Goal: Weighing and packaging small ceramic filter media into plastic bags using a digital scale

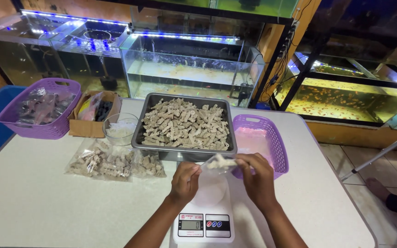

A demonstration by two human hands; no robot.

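Observation:
Both my hands hold a small clear plastic bag [220,162] with a few pale beige porous pieces in it. My left hand [185,180] pinches the bag's left side. My right hand [256,177] grips its right top edge. The bag hangs just above the round platform of a white digital kitchen scale [204,216] near the table's front edge. Right behind the bag stands a grey metal tray [138,131] heaped with the same beige pieces [187,124].
An empty purple basket [276,142] sits right of the tray. Filled clear bags [113,163] lie to the left, with a clear bowl [120,128], a cardboard box [93,115] and another purple basket [42,112] of bags behind. Aquariums [189,69] line the back and right.

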